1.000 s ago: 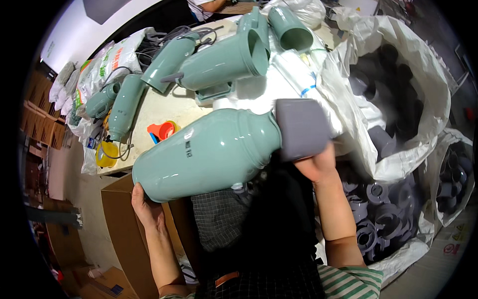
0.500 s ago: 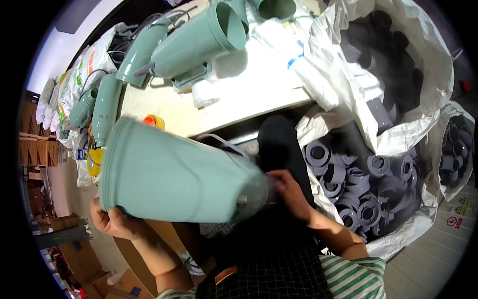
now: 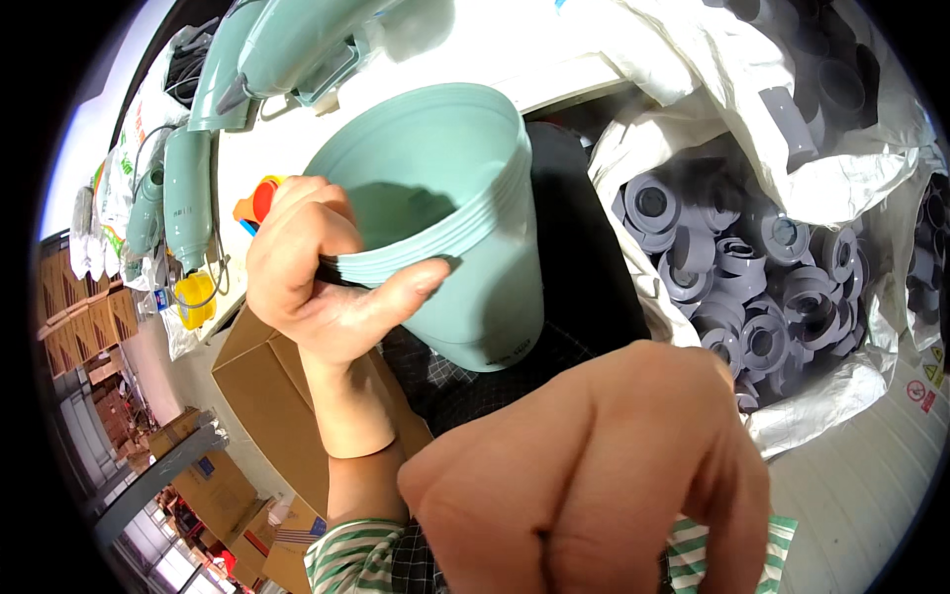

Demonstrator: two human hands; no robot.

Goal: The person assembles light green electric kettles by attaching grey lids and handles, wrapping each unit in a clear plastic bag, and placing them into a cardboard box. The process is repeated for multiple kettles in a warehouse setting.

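- A short line of dark print (image 3: 511,352) is showing near the narrow end of the green tapered container (image 3: 490,262), lying at too steep an angle to be read.
- A slim green bottle-shaped body (image 3: 188,193) on the white table (image 3: 259,148) is also carrying small dark marks, too tiny to make out.
- Orange and green lettering is running over the white sack (image 3: 121,170) at the far left, curving away and partly blurring.
- A red round warning sticker (image 3: 914,390) and a yellow one (image 3: 932,372) are sitting at the right edge.
- The container is hanging over the person's dark-clothed lap, in front of the table edge.
- Its wide, ribbed mouth is facing up and tilting toward the camera; its long axis is running from that mouth downward and slightly right, the narrow end pointing at the lap.
- The left hand (image 3: 302,267) is pinching the near-left rim, fingers curling over it and thumb pressing along the outside wall.
- The right hand (image 3: 594,460) is looming close to the camera, knuckles bending; I cannot tell how far its fingers are opening or whether they are holding anything.
- Grey ring-shaped parts (image 3: 764,340) are filling a white bag (image 3: 841,406) on the right.
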